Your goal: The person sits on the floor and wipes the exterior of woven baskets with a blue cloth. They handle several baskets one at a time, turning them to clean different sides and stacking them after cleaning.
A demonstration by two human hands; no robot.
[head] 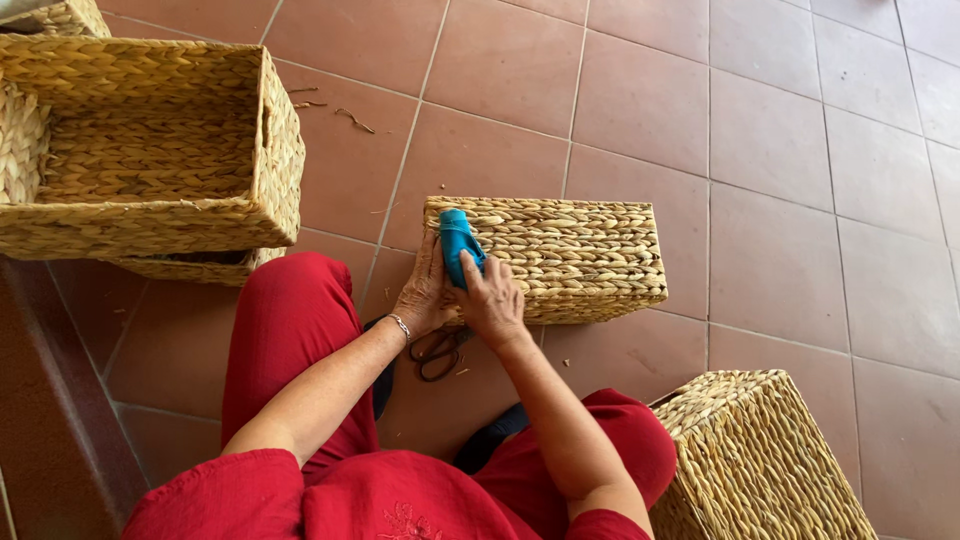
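Fingers of my right hand (492, 300) are wrapped tight around a blue tool (458, 245), pressing it against the woven basket (560, 258) lying on the tiled floor (780, 150) before my knees. My left hand (422, 298) is cupped against the basket's end, bracing it. Black scissors (438, 352) lie just beneath.

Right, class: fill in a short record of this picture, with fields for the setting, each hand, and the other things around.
Setting: person in red sitting on a tiled floor
Left hand: steadies the near end of the overturned woven basket
Right hand: holds a blue tool against that basket
Scissors: on the floor under the hands
Other baskets: open basket stacked at the left, third basket at the right knee
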